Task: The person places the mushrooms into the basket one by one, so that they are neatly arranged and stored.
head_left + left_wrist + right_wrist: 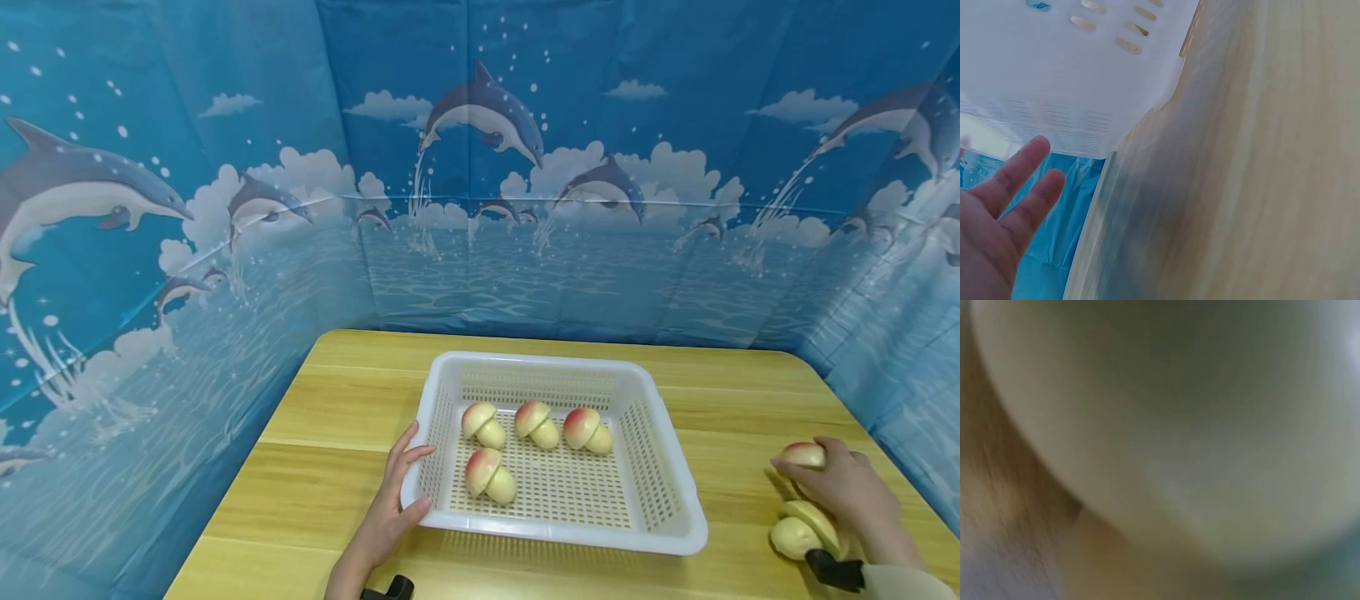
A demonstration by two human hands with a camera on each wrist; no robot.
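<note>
On the right side of the table, my right hand (pixel 851 487) grips a toy mushroom (pixel 804 454) by its pink-and-cream cap; the rest is hidden under the hand. Another toy mushroom (pixel 797 537) lies just below that hand, close to the wrist. A pale, blurred rounded surface (pixel 1179 456) fills most of the right wrist view. My left hand (pixel 390 508) rests its thumb and a fingertip on the left rim of the white plastic basket (pixel 555 533). In the left wrist view two of its fingers (pixel 1029 206) stretch out straight beside the basket's wall. Several mushrooms (pixel 536 423) lie in the basket.
The wooden table (pixel 300 500) has rounded far corners. A blue dolphin-print curtain (pixel 480 267) stands around its back and sides. Black wrist straps (pixel 834 571) show at both wrists. Inside the basket, the mushrooms sit toward the left and back.
</note>
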